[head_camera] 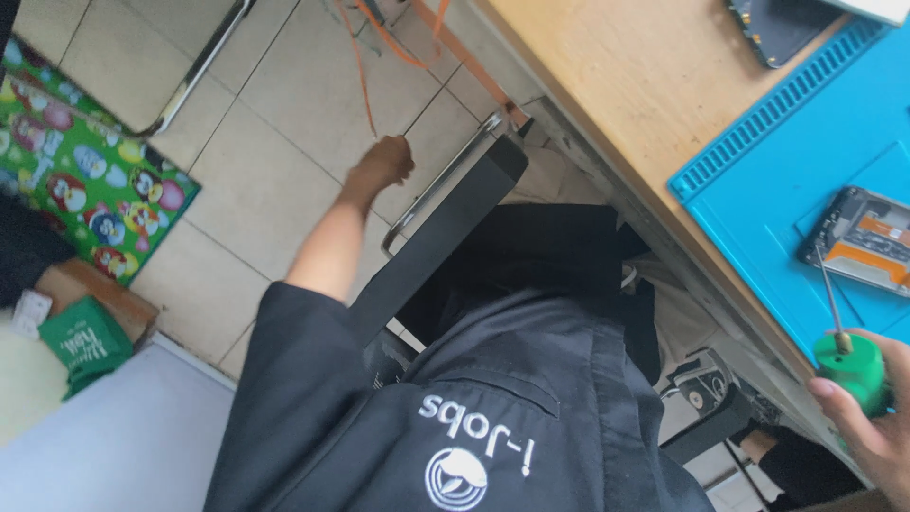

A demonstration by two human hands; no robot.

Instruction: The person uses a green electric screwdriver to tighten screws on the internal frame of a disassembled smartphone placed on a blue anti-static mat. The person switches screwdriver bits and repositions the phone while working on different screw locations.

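Left hand (384, 161) is stretched way out to my side, down toward the tiled floor (284, 104), fingers curled into a fist around what looks like the end of an orange cable (363, 90) that runs off toward the top of the view. I can't see the fingertips, so calling it a closed grip on the cable is my best read. It sits just past the corner of the black chair (445, 223), near its chrome frame. Right hand (877, 417) is up at the near edge of the wooden table (607, 85), wrapped around a green-handled screwdriver (851, 365), with the thin shaft pointing up at the opened phone (867, 237). The phone lies with its back off on the blue work mat (806, 152), toward the table's right side, and the tip looks close to the phone's edge, though I can't tell if it's touching. So as I judge it, the screw work is parked and the step in hand is dealing with that cable on the floor. Next move calls for keeping the driver steady and off the board while my attention is down there, and not tugging the cable hard, since it disappears out of view under the table edge. A colourful cartoon mat (90, 175) sits on the floor well off to the left.
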